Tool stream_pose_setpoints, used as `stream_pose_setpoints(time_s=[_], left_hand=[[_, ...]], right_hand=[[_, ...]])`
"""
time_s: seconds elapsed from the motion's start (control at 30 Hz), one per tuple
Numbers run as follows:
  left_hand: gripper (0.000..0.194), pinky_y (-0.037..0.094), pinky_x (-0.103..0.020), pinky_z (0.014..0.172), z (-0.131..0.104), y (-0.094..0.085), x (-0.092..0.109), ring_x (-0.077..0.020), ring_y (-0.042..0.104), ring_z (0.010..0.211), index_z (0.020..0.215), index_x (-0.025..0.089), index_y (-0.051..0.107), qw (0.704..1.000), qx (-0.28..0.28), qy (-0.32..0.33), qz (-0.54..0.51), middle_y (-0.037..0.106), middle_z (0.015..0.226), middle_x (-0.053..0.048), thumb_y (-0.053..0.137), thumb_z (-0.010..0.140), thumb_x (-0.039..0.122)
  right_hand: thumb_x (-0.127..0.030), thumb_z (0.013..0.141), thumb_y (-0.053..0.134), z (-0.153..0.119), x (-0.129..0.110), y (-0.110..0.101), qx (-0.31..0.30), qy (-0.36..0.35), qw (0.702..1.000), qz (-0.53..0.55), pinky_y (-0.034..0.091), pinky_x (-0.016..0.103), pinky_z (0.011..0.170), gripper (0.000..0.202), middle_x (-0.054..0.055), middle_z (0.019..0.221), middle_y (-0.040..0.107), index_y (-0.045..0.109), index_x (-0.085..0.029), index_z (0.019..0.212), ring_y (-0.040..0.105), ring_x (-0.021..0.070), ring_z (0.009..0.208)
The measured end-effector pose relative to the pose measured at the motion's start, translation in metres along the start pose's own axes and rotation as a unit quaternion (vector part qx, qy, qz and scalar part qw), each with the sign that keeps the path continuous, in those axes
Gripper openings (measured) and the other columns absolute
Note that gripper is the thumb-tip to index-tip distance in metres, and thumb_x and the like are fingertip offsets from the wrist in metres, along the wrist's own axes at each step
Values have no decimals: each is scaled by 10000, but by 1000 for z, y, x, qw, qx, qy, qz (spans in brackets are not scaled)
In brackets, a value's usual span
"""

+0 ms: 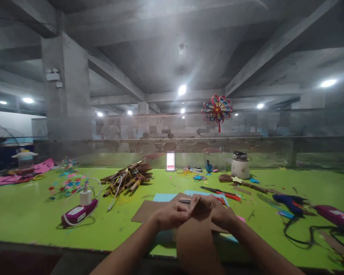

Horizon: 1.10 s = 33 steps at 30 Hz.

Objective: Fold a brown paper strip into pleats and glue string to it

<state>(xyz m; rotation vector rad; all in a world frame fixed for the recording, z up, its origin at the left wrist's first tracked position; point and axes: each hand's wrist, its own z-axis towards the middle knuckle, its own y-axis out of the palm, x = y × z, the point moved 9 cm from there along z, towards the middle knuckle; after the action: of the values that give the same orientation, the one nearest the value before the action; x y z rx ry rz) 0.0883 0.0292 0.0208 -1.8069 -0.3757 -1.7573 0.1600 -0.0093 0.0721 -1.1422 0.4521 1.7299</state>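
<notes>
A long strip of brown cardboard (196, 240) hangs toward me over the table's front edge. Its far end is bent up between my two hands. My left hand (174, 214) pinches the cardboard on its left side, and a thin pen-like stick (185, 201) shows just above those fingers. On the right side my right hand (215, 208) grips the same bent end, its fingertips partly hidden behind the cardboard. Under my hands lie a flat brown cardboard sheet (141, 211) and light blue paper (164, 197).
Rolled brown cardboard sticks (132, 177) lie in a pile on the green table (120, 233). A purple power strip (79, 213) stands left, a blue glue gun (289, 202) right. Beyond are red-handled scissors (229, 194), a jug (240, 166) and a perforated screen (126, 130) bearing a pinwheel (217, 109).
</notes>
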Motion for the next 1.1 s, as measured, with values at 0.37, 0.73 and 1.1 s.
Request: stream_pose_setpoints(time_s=[0.37,0.73,1.1], left_hand=[[361,373,-244,605,2,-37,-1,-106,479,589,733,108,661,990,103,-6,-98,583,652,-20,746,611,437],[355,313,-229,553,13,-33,-3,-99,409,562,769,100,707,969,76,25,235,555,610,-17,618,728,441],[299,263,-233,529,14,-21,7,-94,319,559,626,122,589,942,37,56,329,429,579,4,503,804,348]], right_hand=[[-451,693,694,-4,10,-16,-95,133,982,-96,410,228,584,341,14,656,585,688,-118,769,499,114,592],[-341,681,667,17,80,-33,-234,207,901,-302,361,174,537,249,-33,633,615,726,-133,805,478,86,556],[-195,751,554,12,75,-38,-123,113,902,-398,348,176,519,213,11,711,665,728,-137,859,504,100,597]])
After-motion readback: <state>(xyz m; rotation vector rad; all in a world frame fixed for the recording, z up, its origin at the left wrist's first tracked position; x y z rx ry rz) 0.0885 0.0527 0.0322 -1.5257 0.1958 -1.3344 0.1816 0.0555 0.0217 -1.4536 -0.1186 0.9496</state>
